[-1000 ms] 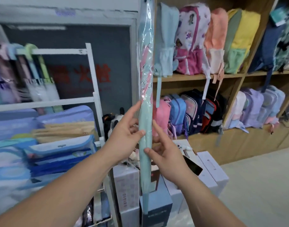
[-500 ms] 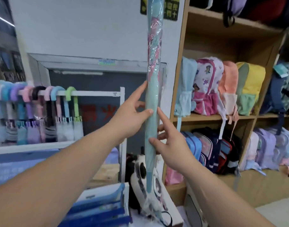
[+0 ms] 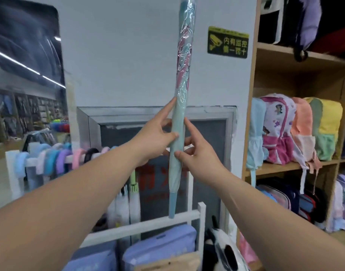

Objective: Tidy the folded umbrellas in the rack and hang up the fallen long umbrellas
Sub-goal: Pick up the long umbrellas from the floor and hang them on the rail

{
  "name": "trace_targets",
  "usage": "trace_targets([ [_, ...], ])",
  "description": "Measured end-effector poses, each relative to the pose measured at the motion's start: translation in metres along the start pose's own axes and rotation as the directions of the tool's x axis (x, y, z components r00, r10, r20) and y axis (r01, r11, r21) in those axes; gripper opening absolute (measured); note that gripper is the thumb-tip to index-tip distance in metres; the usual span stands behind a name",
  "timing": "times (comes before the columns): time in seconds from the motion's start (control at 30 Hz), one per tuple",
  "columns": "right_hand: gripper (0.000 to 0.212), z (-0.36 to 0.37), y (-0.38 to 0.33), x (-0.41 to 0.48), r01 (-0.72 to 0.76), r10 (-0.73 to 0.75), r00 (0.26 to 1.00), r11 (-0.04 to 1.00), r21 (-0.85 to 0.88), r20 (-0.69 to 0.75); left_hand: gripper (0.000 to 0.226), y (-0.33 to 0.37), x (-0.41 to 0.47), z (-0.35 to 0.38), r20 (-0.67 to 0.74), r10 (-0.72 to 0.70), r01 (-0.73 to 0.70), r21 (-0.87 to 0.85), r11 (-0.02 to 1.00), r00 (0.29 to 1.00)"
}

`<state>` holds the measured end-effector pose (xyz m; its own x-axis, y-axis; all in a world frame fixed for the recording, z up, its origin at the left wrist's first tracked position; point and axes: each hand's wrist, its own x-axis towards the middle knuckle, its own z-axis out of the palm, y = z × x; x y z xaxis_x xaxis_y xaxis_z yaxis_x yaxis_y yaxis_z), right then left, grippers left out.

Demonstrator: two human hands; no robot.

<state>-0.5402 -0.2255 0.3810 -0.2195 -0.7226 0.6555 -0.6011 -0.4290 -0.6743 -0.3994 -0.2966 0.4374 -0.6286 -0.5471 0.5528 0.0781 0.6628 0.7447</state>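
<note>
You hold one long umbrella (image 3: 181,110) upright in front of the rack (image 3: 148,223), its tip down over the rack's lower bar. It is pale teal and tightly rolled, with a pink print on the upper half under crinkled clear wrap; its top runs out of view. Your left hand (image 3: 154,141) pinches it between thumb and fingers, and your right hand (image 3: 199,153) grips it just below, from the other side.

Against half a second ago the grip is the same, but the umbrella is higher, and its tip, then beside the rack's post, is now over the rack.

Counted: one umbrella held, two hands on it, four backpacks (image 3: 297,128) on the shelf (image 3: 285,167) right of the rack. The hung umbrellas (image 3: 56,159) on the rack's top rail are too blurred to count.
</note>
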Motion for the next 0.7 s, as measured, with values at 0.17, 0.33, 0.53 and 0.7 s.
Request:
trace_targets([
  [0.17, 0.088, 0.016, -0.009, 0.052, 0.044, -0.044, 0.999, 0.999, -0.001, 0.014, 0.092, -0.004, 0.033, -0.035, -0.071, 0.042, -0.039, 0.04, 0.998, 0.997],
  [0.33, 0.087, 0.02, -0.022, 0.105, 0.083, -0.086, 0.995, 0.995, 0.046, 0.048, 0.092, 0.007, 0.064, -0.058, -0.208, 0.069, -0.052, 0.088, 0.995, 0.976],
  [0.53, 0.087, 0.024, -0.032, 0.167, 0.175, -0.182, 0.98, 0.98, 0.093, 0.078, 0.092, 0.026, 0.095, -0.084, -0.31, 0.092, -0.051, 0.137, 0.989, 0.946],
  [0.7, 0.085, 0.029, -0.03, 0.199, 0.209, -0.23, 0.96, 0.968, 0.139, 0.16, 0.093, 0.024, 0.111, -0.097, -0.36, 0.094, -0.041, 0.153, 0.987, 0.928],
])
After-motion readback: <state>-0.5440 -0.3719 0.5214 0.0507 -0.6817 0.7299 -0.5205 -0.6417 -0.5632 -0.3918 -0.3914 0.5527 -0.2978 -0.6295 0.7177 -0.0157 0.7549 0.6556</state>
